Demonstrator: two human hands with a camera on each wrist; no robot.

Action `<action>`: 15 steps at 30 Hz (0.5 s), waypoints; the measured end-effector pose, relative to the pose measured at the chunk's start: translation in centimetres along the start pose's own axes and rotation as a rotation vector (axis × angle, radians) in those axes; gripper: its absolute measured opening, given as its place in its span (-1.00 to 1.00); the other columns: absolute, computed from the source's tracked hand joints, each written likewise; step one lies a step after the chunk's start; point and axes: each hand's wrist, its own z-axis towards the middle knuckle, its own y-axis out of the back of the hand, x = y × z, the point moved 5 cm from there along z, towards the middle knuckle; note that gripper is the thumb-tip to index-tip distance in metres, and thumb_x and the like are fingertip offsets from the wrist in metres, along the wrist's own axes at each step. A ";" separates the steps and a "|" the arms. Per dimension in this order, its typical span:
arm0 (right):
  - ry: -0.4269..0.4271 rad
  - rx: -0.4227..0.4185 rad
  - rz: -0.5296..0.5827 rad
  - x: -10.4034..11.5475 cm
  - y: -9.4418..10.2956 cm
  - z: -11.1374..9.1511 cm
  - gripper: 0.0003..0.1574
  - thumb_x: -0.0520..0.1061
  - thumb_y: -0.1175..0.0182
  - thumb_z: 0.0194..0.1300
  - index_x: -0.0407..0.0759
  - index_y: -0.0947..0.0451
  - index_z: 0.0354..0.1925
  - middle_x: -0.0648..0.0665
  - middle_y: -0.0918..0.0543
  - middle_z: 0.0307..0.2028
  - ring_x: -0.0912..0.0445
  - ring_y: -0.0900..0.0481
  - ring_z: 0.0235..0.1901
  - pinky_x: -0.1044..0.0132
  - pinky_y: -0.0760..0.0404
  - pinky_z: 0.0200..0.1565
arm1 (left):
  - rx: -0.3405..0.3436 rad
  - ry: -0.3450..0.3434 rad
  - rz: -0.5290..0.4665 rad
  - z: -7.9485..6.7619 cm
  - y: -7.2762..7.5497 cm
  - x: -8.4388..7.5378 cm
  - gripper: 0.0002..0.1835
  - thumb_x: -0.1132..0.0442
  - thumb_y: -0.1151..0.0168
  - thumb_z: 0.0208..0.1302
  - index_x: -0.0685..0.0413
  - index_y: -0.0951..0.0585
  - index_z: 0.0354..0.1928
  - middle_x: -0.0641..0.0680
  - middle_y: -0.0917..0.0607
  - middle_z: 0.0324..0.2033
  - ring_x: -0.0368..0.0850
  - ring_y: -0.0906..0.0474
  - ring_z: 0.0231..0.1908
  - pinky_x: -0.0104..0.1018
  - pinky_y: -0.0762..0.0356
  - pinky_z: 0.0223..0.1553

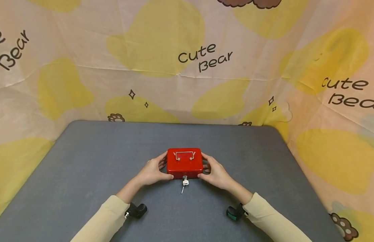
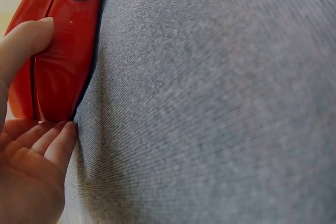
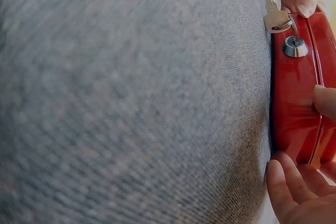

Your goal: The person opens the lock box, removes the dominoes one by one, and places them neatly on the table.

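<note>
A red metal cash box (image 1: pixel 184 166) sits on the grey table with its lid down and its wire handle (image 1: pixel 184 153) lying on top. From its front lock (image 3: pixel 295 46) hang keys (image 1: pixel 185 182), with one blade pointing away from the box in the right wrist view. My left hand (image 1: pixel 151 172) grips the box's left side, thumb on the front corner and fingers along the side wall. On the opposite side my right hand (image 1: pixel 217 172) holds it the same way, its thumb at the lid seam in the right wrist view.
The grey cloth-covered table (image 1: pixel 114 144) spreads out around the box. Behind it and at both sides hangs a cream and yellow printed curtain (image 1: pixel 162 43). A black wrist camera (image 1: pixel 138 210) is strapped to the left wrist, and another camera (image 1: pixel 235 212) to the right.
</note>
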 end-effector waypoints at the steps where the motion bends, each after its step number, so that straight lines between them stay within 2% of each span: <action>1: 0.002 0.000 0.000 0.0 0.0 0.0 0.01 -0.22 -0.39 -0.01 -0.28 -0.10 0.33 -0.28 -0.40 0.17 0.04 -0.63 -0.15 0.31 -0.61 -0.14 | -0.001 0.001 0.002 0.0 0.0 0.0 0.05 0.20 -0.49 -0.13 0.27 -0.08 0.37 0.25 -0.23 0.32 0.09 -0.36 0.20 -0.12 -0.36 0.15; 8: 0.000 0.004 -0.002 0.1 0.1 0.0 0.00 -0.23 -0.39 -0.01 -0.27 -0.12 0.33 -0.27 -0.40 0.17 0.05 -0.63 -0.15 0.31 -0.62 -0.14 | -0.002 0.004 0.014 -0.1 0.0 -0.3 0.06 0.21 -0.49 -0.13 0.28 -0.07 0.38 0.25 -0.23 0.32 0.10 -0.36 0.20 -0.12 -0.37 0.14; 15: -0.040 0.022 -0.013 -0.2 0.1 0.1 0.00 -0.22 -0.38 0.00 -0.22 -0.11 0.34 -0.22 -0.40 0.18 0.07 -0.62 -0.13 0.33 -0.61 -0.12 | 0.001 0.010 0.003 -0.1 -0.2 -0.2 0.06 0.21 -0.48 -0.12 0.26 -0.05 0.38 0.24 -0.21 0.33 0.09 -0.34 0.22 -0.13 -0.36 0.15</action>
